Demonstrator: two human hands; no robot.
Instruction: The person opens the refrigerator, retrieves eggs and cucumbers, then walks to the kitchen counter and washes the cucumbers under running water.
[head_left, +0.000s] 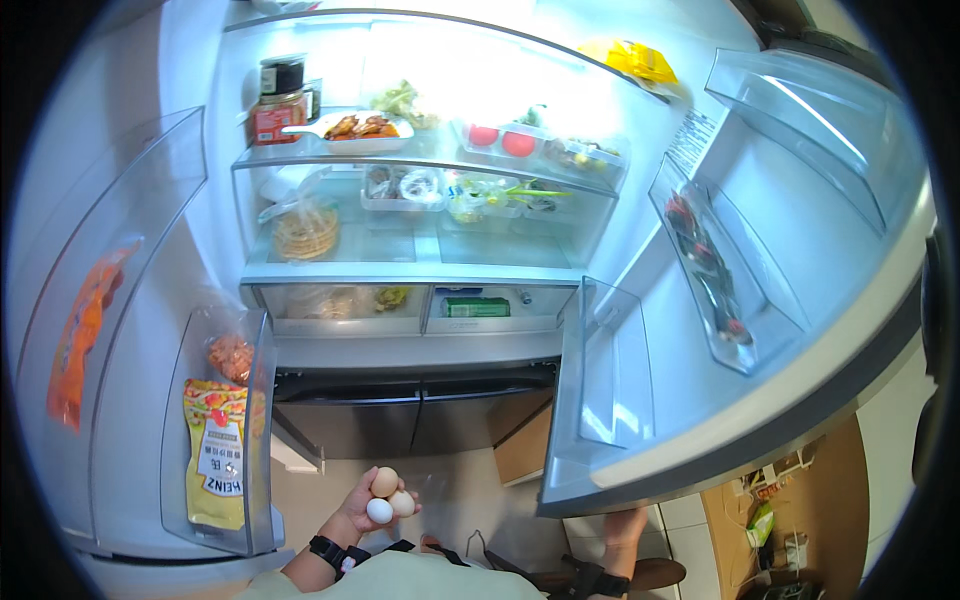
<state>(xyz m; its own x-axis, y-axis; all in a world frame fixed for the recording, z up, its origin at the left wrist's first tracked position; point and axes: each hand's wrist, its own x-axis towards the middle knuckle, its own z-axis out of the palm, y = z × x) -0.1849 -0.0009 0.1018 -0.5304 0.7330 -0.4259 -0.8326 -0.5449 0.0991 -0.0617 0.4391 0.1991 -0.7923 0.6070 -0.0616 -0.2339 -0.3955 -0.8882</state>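
Observation:
Three eggs lie in my left hand (361, 501): a light brown egg (384, 482) at the top, a white egg (379, 511) below it and a cream egg (403, 504) to the right. My right hand (624, 525) is at the lower edge of the opened right refrigerator door (750, 427); its fingers are hidden behind the door. Before me the refrigerator stands open. Its upper shelf (450, 166) bears a white dish of cooked meat (367, 132), jars and a plastic box of tomatoes (510, 141).
A bag of round flatbreads (306, 231) sits on the lower shelf. Below, a drawer holds a green can (475, 307). The left door bin holds a Heinz pouch (215, 457). A wooden table (832, 510) with small items and cables stands at the lower right.

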